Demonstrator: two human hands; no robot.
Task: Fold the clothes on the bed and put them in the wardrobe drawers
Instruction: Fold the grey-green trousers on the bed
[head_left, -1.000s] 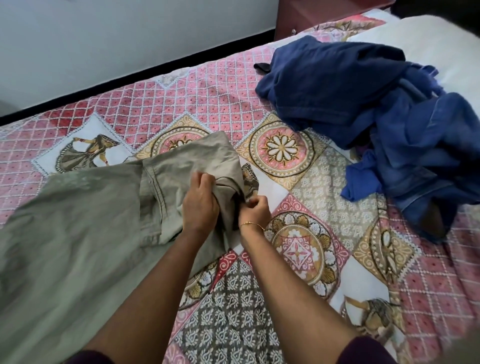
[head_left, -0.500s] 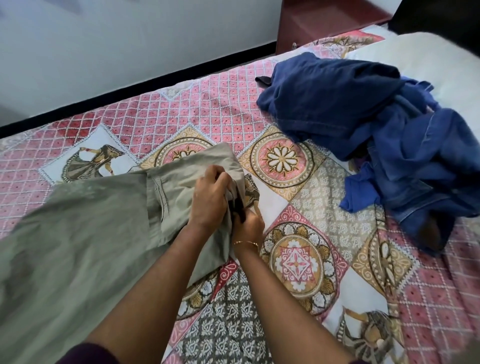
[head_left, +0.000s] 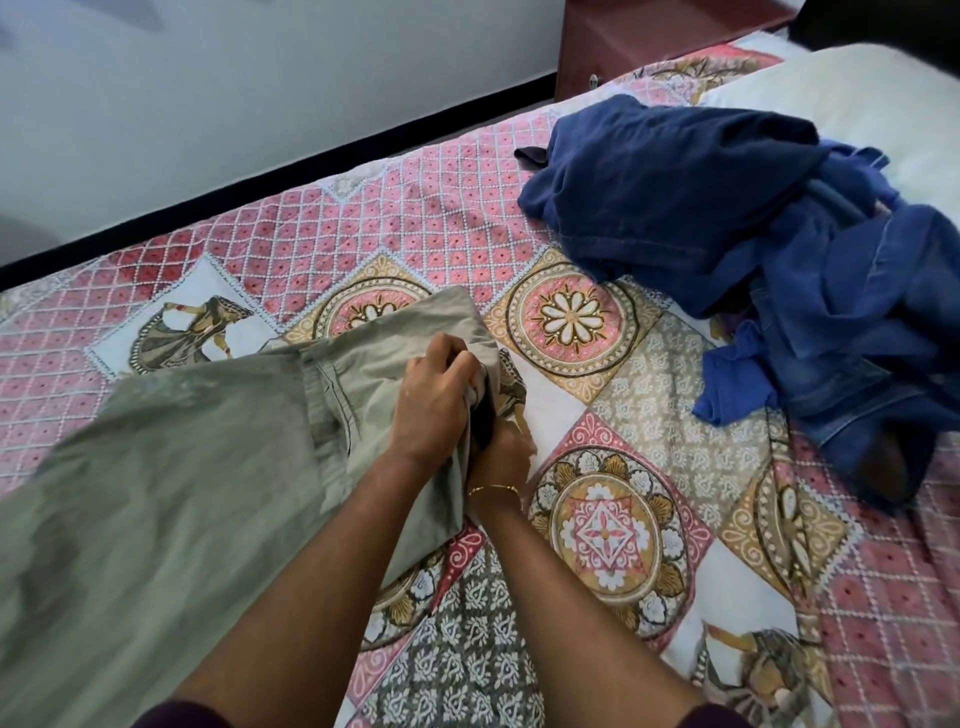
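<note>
The bed (head_left: 519, 218), under a pink and gold patterned cover, fills nearly the whole head view. On it, from about nine o'clock down to seven o'clock, spreads the grey-green garment (head_left: 171, 493), the largest cloth in sight; its long axis runs from the lower left corner up toward the centre, where one end with a stitched seam lies. At two to three o'clock, well apart from it, sits a heap of blue clothes (head_left: 753, 249), unfolded, just beside a white pillow (head_left: 857, 104) at one o'clock. At the centre both hands meet on the garment's near end. The left hand (head_left: 434, 400) lies on top, fingers curled, gripping a bunch of the grey-green cloth. The right hand (head_left: 501, 457), with a thin bangle at the wrist, is half hidden under the fabric edge; it seems to pinch the cloth, though its fingers cannot be seen. The garment's bulk trails away leftward, so the left arm lies along it and is nearer for any sweep or fold.
</note>
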